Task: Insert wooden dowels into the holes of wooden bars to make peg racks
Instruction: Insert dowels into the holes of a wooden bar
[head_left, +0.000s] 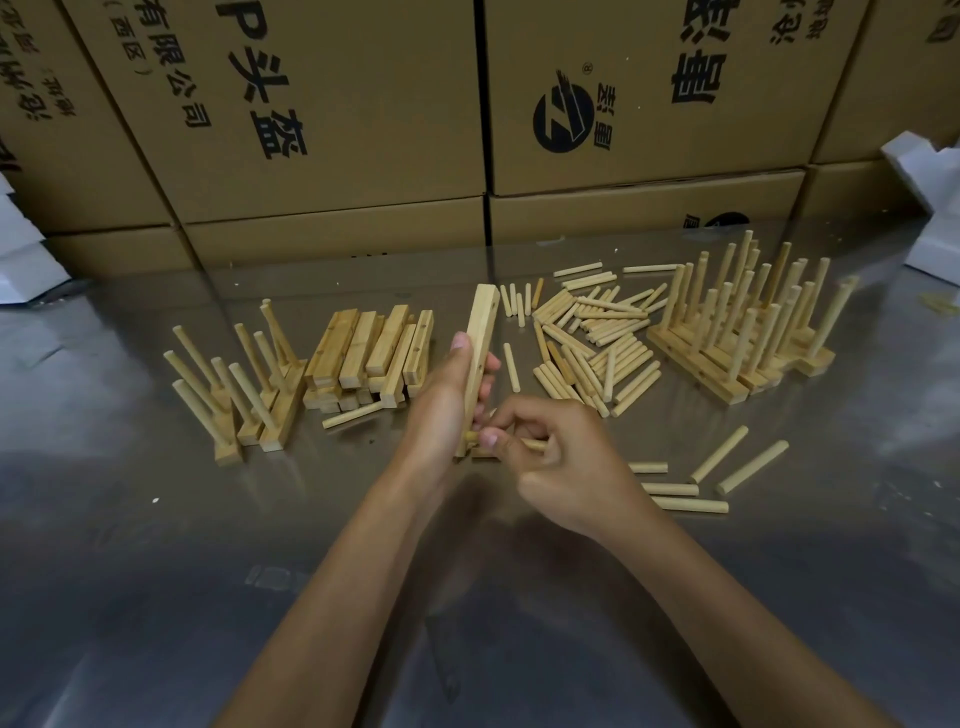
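My left hand (441, 410) grips a wooden bar (480, 327) held on end over the metal table, its lower part hidden by my fingers. My right hand (550, 452) pinches a dowel (532, 444) lying sideways, its tip pressed against the bar's lower end. A stack of bare bars (369, 358) sits behind my left hand. A heap of loose dowels (592, 338) lies behind my right hand. Finished peg racks stand at the left (244, 384) and at the right (748, 322).
Several stray dowels (685, 491) lie on the shiny steel table (156, 571) to the right of my right hand. Cardboard boxes (332, 130) form a wall along the table's far edge. White foam pieces (935, 208) sit at the far right and far left.
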